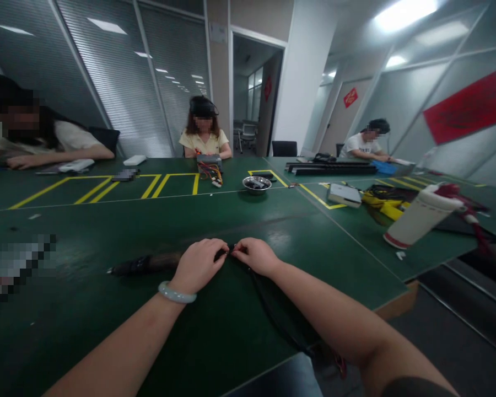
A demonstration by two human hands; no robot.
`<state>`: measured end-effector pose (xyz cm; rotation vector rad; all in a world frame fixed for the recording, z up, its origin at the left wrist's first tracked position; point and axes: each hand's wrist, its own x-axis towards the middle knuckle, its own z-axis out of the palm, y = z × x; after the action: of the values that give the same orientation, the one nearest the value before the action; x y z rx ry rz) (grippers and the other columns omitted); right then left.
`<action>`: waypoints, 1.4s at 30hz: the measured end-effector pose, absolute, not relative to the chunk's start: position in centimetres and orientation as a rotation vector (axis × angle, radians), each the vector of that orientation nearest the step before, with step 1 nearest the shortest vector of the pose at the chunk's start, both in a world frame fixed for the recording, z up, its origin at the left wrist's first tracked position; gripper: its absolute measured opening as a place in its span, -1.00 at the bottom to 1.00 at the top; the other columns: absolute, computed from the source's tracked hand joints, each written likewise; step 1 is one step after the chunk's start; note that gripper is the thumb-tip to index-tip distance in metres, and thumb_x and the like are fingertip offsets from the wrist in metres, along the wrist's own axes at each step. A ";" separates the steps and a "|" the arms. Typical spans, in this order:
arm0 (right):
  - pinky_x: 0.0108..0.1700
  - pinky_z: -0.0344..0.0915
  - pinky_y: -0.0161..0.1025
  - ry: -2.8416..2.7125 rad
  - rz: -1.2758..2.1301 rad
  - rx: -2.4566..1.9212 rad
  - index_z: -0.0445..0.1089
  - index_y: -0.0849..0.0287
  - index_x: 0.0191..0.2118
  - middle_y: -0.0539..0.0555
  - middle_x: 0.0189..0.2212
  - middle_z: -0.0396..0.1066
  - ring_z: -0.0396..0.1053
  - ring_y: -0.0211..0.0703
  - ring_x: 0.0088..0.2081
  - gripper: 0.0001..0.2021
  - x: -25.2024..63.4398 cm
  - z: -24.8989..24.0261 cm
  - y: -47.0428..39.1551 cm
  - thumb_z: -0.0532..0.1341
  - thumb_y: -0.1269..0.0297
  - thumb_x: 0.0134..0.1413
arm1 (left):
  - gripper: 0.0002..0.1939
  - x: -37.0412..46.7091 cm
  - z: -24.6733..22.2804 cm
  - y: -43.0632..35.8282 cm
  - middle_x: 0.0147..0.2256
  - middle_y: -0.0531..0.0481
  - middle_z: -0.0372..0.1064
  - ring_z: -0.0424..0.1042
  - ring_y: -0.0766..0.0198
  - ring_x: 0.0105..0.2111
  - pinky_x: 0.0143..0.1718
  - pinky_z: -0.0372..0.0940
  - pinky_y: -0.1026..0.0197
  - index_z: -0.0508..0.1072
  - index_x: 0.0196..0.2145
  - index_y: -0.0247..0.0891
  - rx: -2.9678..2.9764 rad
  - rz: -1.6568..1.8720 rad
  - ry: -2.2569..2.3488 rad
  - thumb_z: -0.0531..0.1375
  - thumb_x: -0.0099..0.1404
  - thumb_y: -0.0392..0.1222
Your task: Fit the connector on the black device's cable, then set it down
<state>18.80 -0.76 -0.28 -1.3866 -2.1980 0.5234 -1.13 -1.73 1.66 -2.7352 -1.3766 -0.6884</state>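
An electric screwdriver (146,264), dark and long with a metal tip at its left end, lies on the green table in front of me. My left hand (202,262), with a pale bangle at the wrist, covers its rear part, fingers closed around that end. Close beside it, my right hand (256,255) pinches a small black plug (232,249) where the two hands meet. From under the right hand a black cable (268,306) runs down to the table's near edge. The fingers hide whether plug and screwdriver are joined.
A metal bowl (257,185) of small dark parts stands ahead. To the right are a white tumbler (421,218), a white box (344,194) and a yellow-black bag (386,205). Coloured wires (210,170) lie before a person (204,138) across the table. Two more people sit left and right.
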 end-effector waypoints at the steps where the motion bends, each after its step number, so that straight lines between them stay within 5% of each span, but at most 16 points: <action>1: -0.23 0.20 -0.32 -2.212 0.506 -1.385 0.45 0.15 -0.24 0.04 -0.27 0.45 0.36 -0.22 -0.25 -0.83 18.8 -0.3 -0.8 0.21 0.18 0.15 | -0.81 -1.2 1.7 -1.7 -0.17 -0.01 0.45 0.41 0.13 -0.16 -0.11 0.27 0.07 0.44 -0.17 -0.13 -2.740 -0.696 -1.371 0.09 0.27 -0.18; 22: -0.24 0.20 -0.37 -2.213 0.432 -1.347 0.43 0.13 -0.22 -0.01 -0.28 0.42 0.34 -0.29 -0.28 -0.86 19.0 -0.1 -1.8 0.22 0.21 0.15 | -0.78 -2.0 0.8 -1.5 -0.18 0.03 0.45 0.39 0.14 -0.16 -0.15 0.22 0.11 0.45 -0.18 -0.09 -2.825 -0.703 -1.446 0.08 0.26 -0.07; 42: -0.37 0.17 -0.35 -1.989 0.672 -1.640 0.50 0.10 -0.25 -0.01 -0.38 0.48 0.36 -0.25 -0.38 -0.67 17.1 0.2 -2.0 0.29 -0.05 -0.01 | -0.85 -1.6 1.2 -1.6 -0.24 0.03 0.42 0.36 0.17 -0.20 -0.18 0.17 0.14 0.43 -0.23 -0.12 -2.803 -0.700 -1.480 0.10 0.25 -0.19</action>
<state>17.11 -2.00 0.17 -1.6404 -1.9887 0.6718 -1.64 -1.61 1.19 -2.8034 -1.4798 -0.7001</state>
